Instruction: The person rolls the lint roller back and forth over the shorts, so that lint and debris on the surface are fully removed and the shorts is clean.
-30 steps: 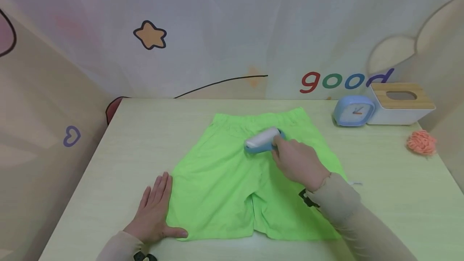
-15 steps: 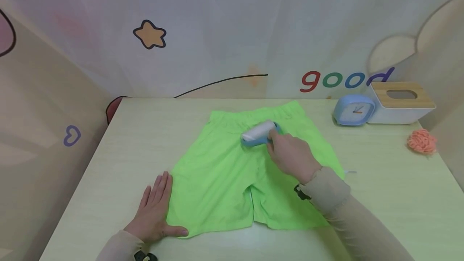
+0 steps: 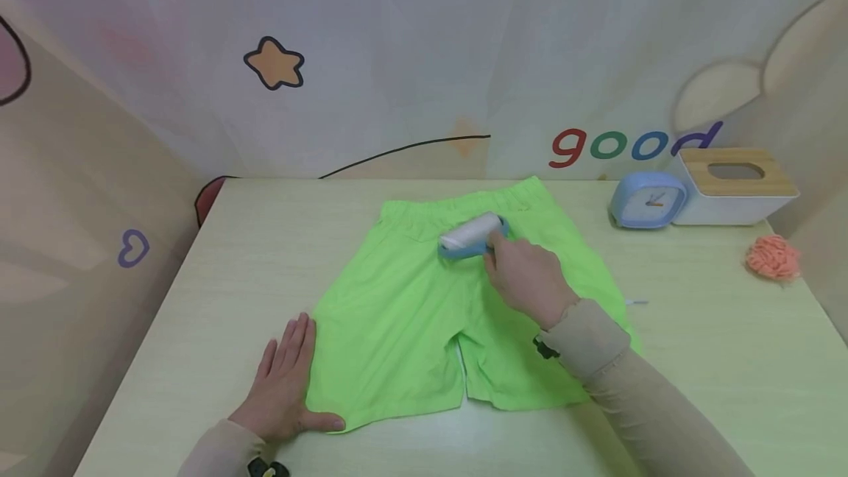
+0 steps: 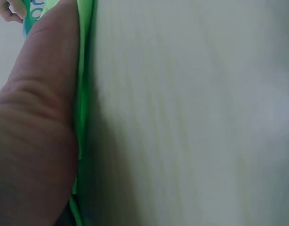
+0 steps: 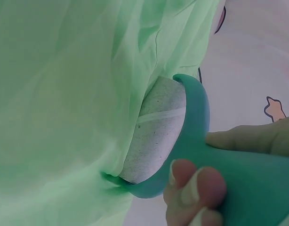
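My left hand (image 3: 278, 389) lies spread; my right hand (image 3: 533, 280) grips a roller (image 3: 472, 234) on green shorts (image 3: 391, 330). Behind the pale table's (image 3: 265, 256) far edge hangs printed cloth (image 3: 397, 43).

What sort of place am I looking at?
Perhaps a child's room or home-like staged set: a creased, cartoon-printed pale backdrop, a pale wood-grain table and a square blue clock.

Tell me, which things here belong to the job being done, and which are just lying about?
In the job:
lint roller, held against the shorts
green shorts
right hand, gripping the roller
left hand, resting at the shorts' edge

Apparently just lying about:
blue clock
wooden-topped box
coral-pink bundle
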`<state>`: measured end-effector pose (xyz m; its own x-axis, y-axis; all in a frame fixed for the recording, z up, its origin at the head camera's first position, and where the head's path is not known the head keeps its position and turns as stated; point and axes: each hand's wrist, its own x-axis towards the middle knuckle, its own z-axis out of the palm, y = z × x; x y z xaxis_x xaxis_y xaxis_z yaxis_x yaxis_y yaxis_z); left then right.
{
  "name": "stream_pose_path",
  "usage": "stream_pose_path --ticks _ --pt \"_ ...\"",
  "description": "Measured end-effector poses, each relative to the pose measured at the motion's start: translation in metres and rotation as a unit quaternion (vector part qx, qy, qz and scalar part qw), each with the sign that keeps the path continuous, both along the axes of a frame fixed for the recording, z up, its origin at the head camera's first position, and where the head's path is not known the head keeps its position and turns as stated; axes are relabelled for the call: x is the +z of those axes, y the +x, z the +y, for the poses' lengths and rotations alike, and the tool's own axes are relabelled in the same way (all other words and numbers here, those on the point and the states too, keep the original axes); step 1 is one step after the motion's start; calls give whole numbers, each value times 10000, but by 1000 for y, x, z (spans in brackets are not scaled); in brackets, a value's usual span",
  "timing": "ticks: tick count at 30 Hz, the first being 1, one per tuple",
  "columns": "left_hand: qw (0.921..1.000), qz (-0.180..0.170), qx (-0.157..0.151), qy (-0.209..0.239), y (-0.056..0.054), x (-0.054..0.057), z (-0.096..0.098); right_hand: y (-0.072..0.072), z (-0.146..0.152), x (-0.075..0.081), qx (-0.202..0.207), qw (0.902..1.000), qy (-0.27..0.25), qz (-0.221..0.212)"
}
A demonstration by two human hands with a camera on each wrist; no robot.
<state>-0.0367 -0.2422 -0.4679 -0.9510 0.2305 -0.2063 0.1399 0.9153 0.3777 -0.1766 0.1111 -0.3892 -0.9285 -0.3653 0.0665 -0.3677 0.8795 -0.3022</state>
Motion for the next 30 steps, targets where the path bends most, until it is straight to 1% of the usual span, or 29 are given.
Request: stream_pose_path --ticks 4,11,15,19,23,28,30 --pt "10000 36 0 4 0 -2 -1 -6 0 1 -36 10000 3 -19" --pt "9999 104 12 36 0 -4 -2 -16 3 0 -316 9978 -210 -549" --pt "9999 120 23 15 0 -3 -1 -14 7 -1 -294 9981 -182 -501" --pt "9999 124 33 17 0 -3 0 -6 20 0 -166 9988 -189 -410" --pt "9999 127 14 -38 -1 -2 1 6 39 2 -56 9987 -132 -494" --pt "9999 147 11 -37 0 -1 2 25 67 5 -2 9981 -50 -618" --pt "9999 139 18 -11 0 -1 2 35 78 6 -1 9983 1 -583"
